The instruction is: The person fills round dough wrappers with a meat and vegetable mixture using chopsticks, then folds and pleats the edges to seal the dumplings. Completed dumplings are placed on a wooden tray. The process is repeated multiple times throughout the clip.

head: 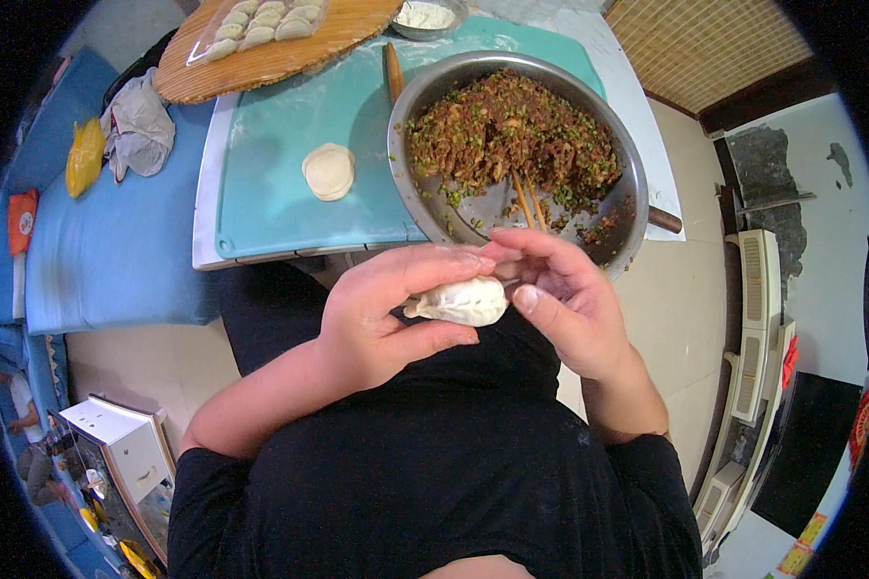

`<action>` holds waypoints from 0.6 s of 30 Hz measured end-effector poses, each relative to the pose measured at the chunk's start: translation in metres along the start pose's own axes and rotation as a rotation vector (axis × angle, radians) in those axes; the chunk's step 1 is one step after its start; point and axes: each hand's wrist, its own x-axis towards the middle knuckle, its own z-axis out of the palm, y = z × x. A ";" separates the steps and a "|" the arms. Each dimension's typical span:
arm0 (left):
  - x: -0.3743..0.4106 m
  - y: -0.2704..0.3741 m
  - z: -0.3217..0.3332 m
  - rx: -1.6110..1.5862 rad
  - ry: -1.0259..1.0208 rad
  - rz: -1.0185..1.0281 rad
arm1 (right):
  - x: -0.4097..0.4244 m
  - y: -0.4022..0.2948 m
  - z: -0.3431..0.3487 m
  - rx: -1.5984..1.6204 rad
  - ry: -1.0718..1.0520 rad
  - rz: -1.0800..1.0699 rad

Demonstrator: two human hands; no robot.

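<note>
A pleated dumpling (463, 301) lies in my left hand (398, 311), between the thumb and the fingers. My right hand (565, 304) is at the dumpling's right end, its fingers curled and its thumb beside it; whether it grips the dough I cannot tell. Just beyond both hands stands a large metal bowl (471, 230) of meat filling with chopped greens (514, 130). Wooden chopsticks (525, 199) rest in the filling. Round dough wrappers (329, 171), apparently stacked, lie on the teal mat (261, 195) left of the bowl.
At the back left, a tray of dumplings (261, 25) sits on a round woven board (290, 65). A wooden rolling pin (393, 71) lies behind the bowl, near a bowl of flour (426, 16). A blue sofa (123, 246) with bags stands on the left.
</note>
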 end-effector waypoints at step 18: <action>-0.014 -0.042 -0.072 0.213 0.119 -0.004 | 0.078 -0.006 0.015 0.042 -0.184 0.587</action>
